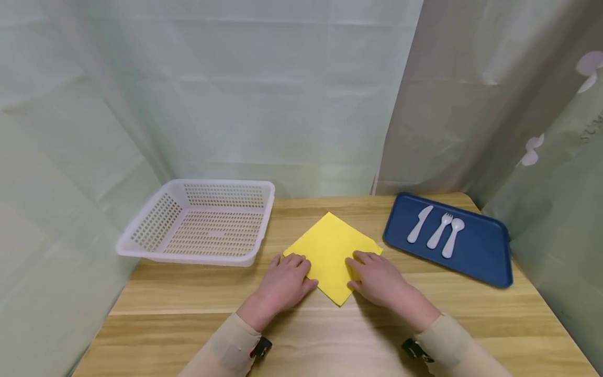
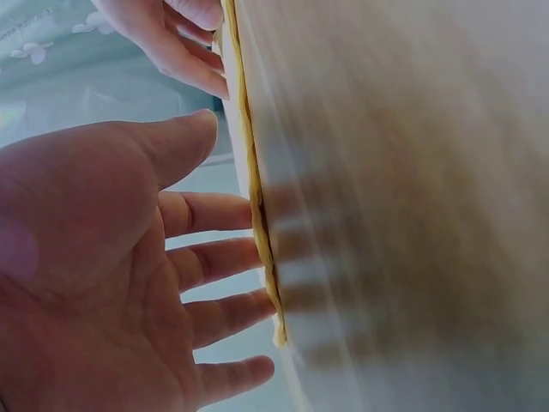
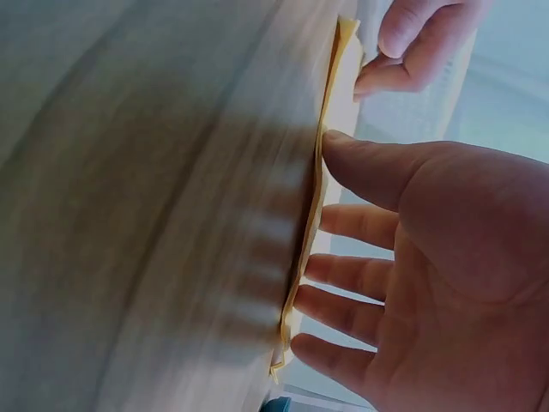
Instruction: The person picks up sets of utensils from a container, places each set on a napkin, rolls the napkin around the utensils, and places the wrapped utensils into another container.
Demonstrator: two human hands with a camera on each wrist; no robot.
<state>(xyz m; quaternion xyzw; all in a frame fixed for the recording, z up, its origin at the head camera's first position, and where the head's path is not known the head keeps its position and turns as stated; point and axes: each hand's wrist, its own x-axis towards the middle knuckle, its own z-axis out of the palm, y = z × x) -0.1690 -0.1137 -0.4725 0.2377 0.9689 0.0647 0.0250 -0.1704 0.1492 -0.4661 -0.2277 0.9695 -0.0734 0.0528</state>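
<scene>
A yellow folded cloth [image 1: 330,251] lies flat on the wooden table, turned like a diamond with one corner towards me. My left hand [image 1: 285,280] rests on its left edge, palm down. On the right edge lies my right hand [image 1: 377,277], its fingertips on the cloth. The left wrist view shows the left hand's fingers [image 2: 219,257] nearly straight and spread, their tips right at the cloth's thin layered edge. In the right wrist view the thumb and fingers [image 3: 347,266] of the right hand also reach out loosely to that edge.
A white perforated plastic basket [image 1: 256,256] stands at the back left of the wooden table [image 1: 188,324]. At the right sits a blue tray [image 1: 485,251] with a white knife [image 1: 419,224], fork [image 1: 439,231] and spoon [image 1: 453,238]. Pale curtains [image 1: 282,94] hang behind and beside the table.
</scene>
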